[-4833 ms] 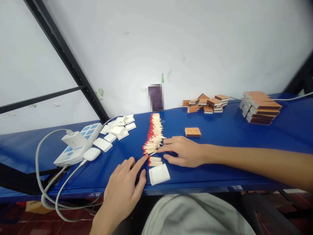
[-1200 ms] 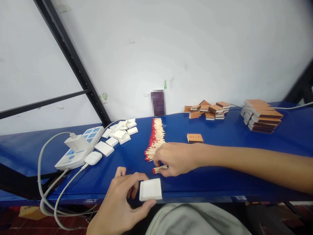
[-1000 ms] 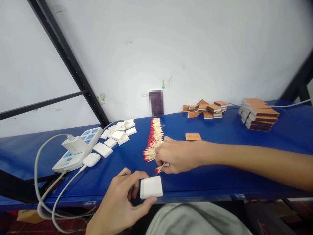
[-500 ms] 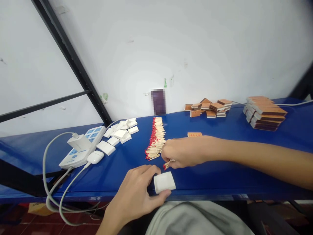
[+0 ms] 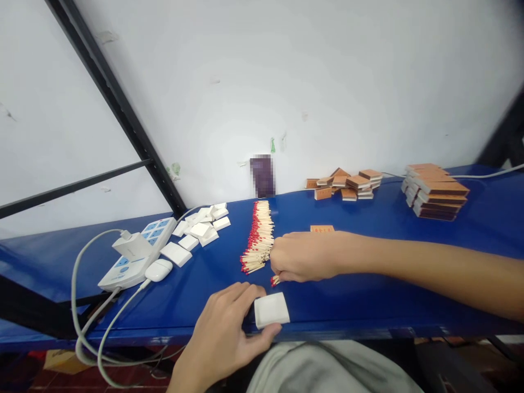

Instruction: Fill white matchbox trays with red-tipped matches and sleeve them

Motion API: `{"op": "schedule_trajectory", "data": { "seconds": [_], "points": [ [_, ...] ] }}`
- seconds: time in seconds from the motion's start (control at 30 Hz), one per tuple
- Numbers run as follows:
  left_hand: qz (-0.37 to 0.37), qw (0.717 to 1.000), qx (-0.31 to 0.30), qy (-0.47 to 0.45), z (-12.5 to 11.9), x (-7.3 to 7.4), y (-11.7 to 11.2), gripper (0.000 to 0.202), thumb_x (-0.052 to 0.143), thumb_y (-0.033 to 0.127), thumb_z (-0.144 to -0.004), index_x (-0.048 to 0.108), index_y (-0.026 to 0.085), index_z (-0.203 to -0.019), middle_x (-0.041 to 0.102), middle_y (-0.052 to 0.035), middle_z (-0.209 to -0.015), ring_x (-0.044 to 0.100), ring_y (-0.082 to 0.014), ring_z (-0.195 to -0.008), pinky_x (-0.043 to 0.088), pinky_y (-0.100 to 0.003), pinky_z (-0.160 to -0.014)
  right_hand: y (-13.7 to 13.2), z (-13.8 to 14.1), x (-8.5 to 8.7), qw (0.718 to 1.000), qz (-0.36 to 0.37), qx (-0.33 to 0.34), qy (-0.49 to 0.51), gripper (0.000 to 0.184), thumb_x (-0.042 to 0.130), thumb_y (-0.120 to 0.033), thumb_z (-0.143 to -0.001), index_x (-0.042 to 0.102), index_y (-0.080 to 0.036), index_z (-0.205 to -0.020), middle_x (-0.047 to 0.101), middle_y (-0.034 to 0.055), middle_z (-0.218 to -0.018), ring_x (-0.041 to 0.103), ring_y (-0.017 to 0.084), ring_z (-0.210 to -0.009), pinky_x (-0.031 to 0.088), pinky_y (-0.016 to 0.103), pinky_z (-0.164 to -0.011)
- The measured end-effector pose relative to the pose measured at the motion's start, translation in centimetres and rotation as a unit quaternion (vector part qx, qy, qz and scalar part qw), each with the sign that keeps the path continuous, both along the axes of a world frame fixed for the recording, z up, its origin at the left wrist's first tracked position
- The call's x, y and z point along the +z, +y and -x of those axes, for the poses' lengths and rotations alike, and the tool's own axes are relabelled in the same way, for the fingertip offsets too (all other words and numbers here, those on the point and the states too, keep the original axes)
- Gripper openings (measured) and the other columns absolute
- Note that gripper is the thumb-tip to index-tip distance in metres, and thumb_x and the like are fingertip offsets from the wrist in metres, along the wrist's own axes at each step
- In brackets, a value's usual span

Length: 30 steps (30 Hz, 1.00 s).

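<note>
My right hand (image 5: pixel 301 255) is closed round a small bundle of red-tipped matches (image 5: pixel 274 280), whose heads stick out below the fingers, just above the blue table (image 5: pixel 368 295). It sits beside the near end of a long row of matches (image 5: pixel 258 234). My left hand (image 5: pixel 225 333) grips a white matchbox tray (image 5: pixel 271 310) between thumb and fingers at the table's front edge. The tray lies a little below and left of the held matches.
A single orange matchbox (image 5: pixel 321 228) lies behind my right wrist. Piles of orange matchboxes (image 5: pixel 347 183) and a taller stack (image 5: pixel 434 191) stand at the back right. White trays (image 5: pixel 200 226), a power strip (image 5: pixel 137 251), an earbud case (image 5: pixel 159 269) and cables (image 5: pixel 88 327) are at left.
Since 4.8 s ago my right hand has gathered a small bundle of matches from the table and lifted it. My left hand has taken hold of the white tray and slid it slightly.
</note>
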State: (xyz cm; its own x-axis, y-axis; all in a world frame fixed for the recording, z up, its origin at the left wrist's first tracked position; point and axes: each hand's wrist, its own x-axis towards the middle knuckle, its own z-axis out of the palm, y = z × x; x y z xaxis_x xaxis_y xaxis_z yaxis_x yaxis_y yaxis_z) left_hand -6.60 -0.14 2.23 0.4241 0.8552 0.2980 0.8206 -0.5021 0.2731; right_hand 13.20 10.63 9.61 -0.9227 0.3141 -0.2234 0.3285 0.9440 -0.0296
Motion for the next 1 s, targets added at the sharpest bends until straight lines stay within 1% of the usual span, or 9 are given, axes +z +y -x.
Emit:
{"op": "schedule_trajectory", "data": {
  "seconds": [0.13, 0.3, 0.47, 0.6, 0.7, 0.8, 0.9, 1.0],
  "points": [
    [-0.007, 1.0, -0.002, 0.002, 0.0, -0.1, 0.0, 0.023, 0.071, 0.032, -0.083, 0.062, 0.022, -0.102, 0.065, -0.0014, -0.086, 0.062, -0.0212, -0.081, 0.041, -0.028, -0.063, -0.1, 0.0, -0.2, 0.999, 0.005, 0.011, 0.039, 0.019, 0.055, -0.016, -0.09, 0.07, -0.013, -0.08, 0.066, 0.0056, -0.073, 0.048, 0.014, -0.059, 0.027, 0.027, -0.051],
    [-0.003, 1.0, -0.003, -0.001, 0.1, -0.1, 0.0, 0.023, 0.07, 0.034, -0.083, 0.062, 0.022, -0.102, 0.065, -0.0013, -0.086, 0.062, -0.021, -0.08, 0.042, -0.029, -0.065, -0.6, 0.2, -0.4, 0.999, -0.049, -0.001, 0.013, 0.018, 0.053, -0.017, -0.093, 0.07, -0.013, -0.086, 0.068, 0.0083, -0.081, 0.057, 0.017, -0.066, 0.026, 0.028, -0.051],
    [-0.007, 1.0, -0.003, -0.001, 0.0, 0.0, 0.0, 0.024, 0.07, 0.033, -0.083, 0.063, 0.022, -0.103, 0.065, -0.0015, -0.086, 0.062, -0.0207, -0.08, 0.042, -0.029, -0.065, -1.7, 0.4, -0.2, 0.996, -0.091, 0.006, -0.015, 0.017, 0.054, -0.007, -0.087, 0.067, -0.015, -0.08, 0.067, 0.0067, -0.074, 0.059, 0.018, -0.064, 0.023, 0.029, -0.05],
    [-0.005, 1.0, -0.006, 0.002, 0.0, 0.2, 0.0, 0.022, 0.068, 0.035, -0.084, 0.063, 0.021, -0.101, 0.064, -0.0013, -0.084, 0.061, -0.0199, -0.079, 0.04, -0.028, -0.064, -2.3, 0.3, 0.1, 0.994, -0.106, 0.006, -0.025, 0.019, 0.052, -0.002, -0.085, 0.067, -0.012, -0.082, 0.068, 0.0094, -0.08, 0.06, 0.019, -0.067, 0.024, 0.03, -0.051],
    [0.002, 1.0, -0.006, 0.003, -0.1, 0.3, 0.0, 0.022, 0.068, 0.036, -0.085, 0.063, 0.02, -0.1, 0.064, -0.0013, -0.085, 0.061, -0.02, -0.079, 0.04, -0.029, -0.065, -1.7, 0.3, -0.1, 0.997, -0.082, 0.01, 0.001, 0.019, 0.051, -0.007, -0.087, 0.068, -0.012, -0.082, 0.067, 0.0091, -0.076, 0.057, 0.018, -0.064, 0.025, 0.03, -0.052],
    [0.005, 1.0, -0.002, 0.002, -0.2, 0.4, 0.0, 0.023, 0.068, 0.037, -0.085, 0.062, 0.02, -0.1, 0.063, -0.0009, -0.084, 0.06, -0.02, -0.079, 0.039, -0.029, -0.065, -0.9, 0.3, -0.2, 0.999, -0.04, -0.011, 0.02, 0.019, 0.053, -0.015, -0.088, 0.069, -0.012, -0.078, 0.064, 0.0069, -0.068, 0.048, 0.015, -0.055, 0.025, 0.029, -0.051],
    [0.002, 1.0, -0.003, 0.002, -0.2, 0.4, -0.1, 0.022, 0.069, 0.036, -0.085, 0.063, 0.02, -0.098, 0.063, -0.0003, -0.082, 0.06, -0.0195, -0.078, 0.039, -0.028, -0.064, -0.6, 0.3, 0.0, 0.999, -0.015, -0.024, 0.017, 0.016, 0.056, -0.014, -0.084, 0.069, -0.012, -0.074, 0.062, 0.0047, -0.064, 0.041, 0.013, -0.051, 0.025, 0.028, -0.05],
    [-0.006, 1.0, -0.003, 0.002, -0.2, 0.4, -0.1, 0.021, 0.069, 0.037, -0.085, 0.063, 0.021, -0.097, 0.062, -0.0001, -0.081, 0.06, -0.0188, -0.076, 0.039, -0.027, -0.063, -0.7, 0.3, 0.3, 0.999, 0.003, -0.037, 0.009, 0.017, 0.056, -0.014, -0.086, 0.069, -0.011, -0.076, 0.061, 0.004, -0.063, 0.04, 0.012, -0.051, 0.025, 0.028, -0.05]
  ]
}}
